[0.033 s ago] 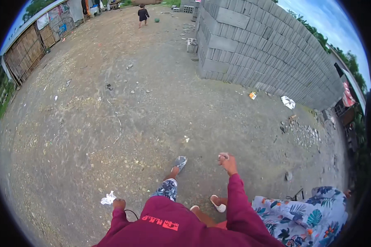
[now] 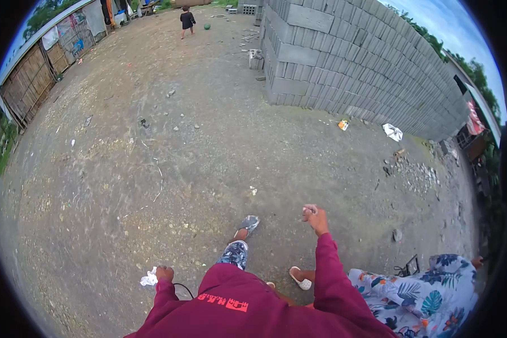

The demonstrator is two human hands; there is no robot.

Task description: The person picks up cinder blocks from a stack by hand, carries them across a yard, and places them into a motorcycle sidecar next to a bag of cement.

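- On my feed the white crumpled thing point(image 2: 149, 278) sits just left of the left hand point(image 2: 164, 274), its edge meeting the knuckles in my view.
- I read the left fingers as curled, but I cannot tell whether they grip the white thing or it lies on the ground point(image 2: 107, 225) behind them.
- Its outline is ragged; I make the longer line run from upper right, by the hand, to lower left, the loose end pointing away from the fingers.
- A thin dark cord point(image 2: 184, 289) arcs from beside the left wrist toward the maroon top point(image 2: 219, 321).
- I have the right hand point(image 2: 316, 218) out ahead, well apart from the white thing, over bare ground; its fingers are bent, and I cannot tell whether they hold anything.
- Between the hands I see a grey shoe point(image 2: 252, 223), toe pointing forward and slightly right.
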